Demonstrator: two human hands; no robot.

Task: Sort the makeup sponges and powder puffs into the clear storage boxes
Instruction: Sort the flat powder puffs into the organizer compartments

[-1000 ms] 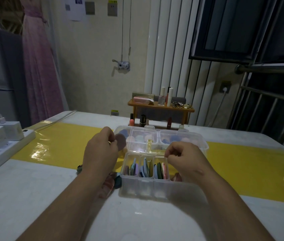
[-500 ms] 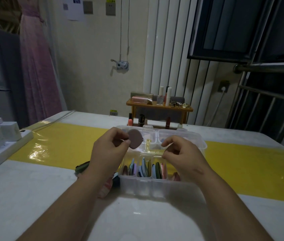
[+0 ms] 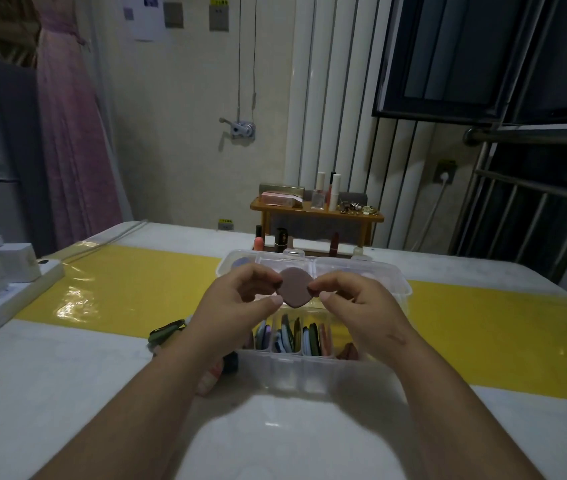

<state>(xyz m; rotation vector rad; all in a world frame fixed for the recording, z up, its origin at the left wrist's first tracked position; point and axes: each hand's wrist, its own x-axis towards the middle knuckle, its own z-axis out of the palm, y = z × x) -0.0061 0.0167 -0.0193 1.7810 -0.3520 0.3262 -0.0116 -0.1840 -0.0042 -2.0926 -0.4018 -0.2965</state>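
A mauve teardrop powder puff hangs above the clear storage box. My left hand pinches its left edge and my right hand pinches its right edge. The box stands open, its lid tilted back behind my hands. Several colourful puffs stand upright in the box's front compartments. More puffs, dark green and pink, lie on the table left of the box, partly hidden by my left forearm.
A white power strip with chargers lies at the table's left edge. A small wooden shelf with cosmetics stands at the back, with lipsticks in front of it. A yellow strip crosses the white table.
My left hand has lifted the mauve puff up and toward the centre over the box. My right hand rose from the box and took hold of the puff's right edge.
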